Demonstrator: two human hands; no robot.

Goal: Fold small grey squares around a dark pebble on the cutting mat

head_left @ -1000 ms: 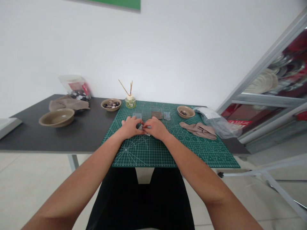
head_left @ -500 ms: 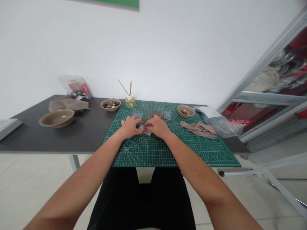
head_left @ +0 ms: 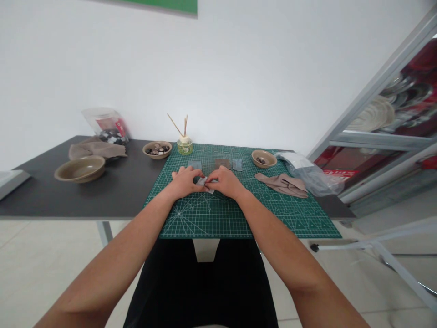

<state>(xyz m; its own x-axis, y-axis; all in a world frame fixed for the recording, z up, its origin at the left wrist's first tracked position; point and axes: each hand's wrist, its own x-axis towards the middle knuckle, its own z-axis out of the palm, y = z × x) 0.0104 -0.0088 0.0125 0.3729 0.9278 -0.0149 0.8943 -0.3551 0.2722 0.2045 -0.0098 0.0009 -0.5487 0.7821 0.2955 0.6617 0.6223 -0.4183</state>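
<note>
Empty tan bowl (head_left: 80, 169) and crumpled brown cloth (head_left: 95, 148) lie on the dark table (head_left: 85, 196), left of a bowl of dark and pale pieces (head_left: 157, 149); at the green cutting mat (head_left: 205, 218), left hand (head_left: 186, 182) and right hand (head_left: 223, 183) meet, fingers of both pinching a small clear packet (head_left: 209, 189) low over the mat's middle, flat packets just beyond, a smaller-filled bowl (head_left: 264, 159) and folded cloth (head_left: 285, 185) to the right
</note>
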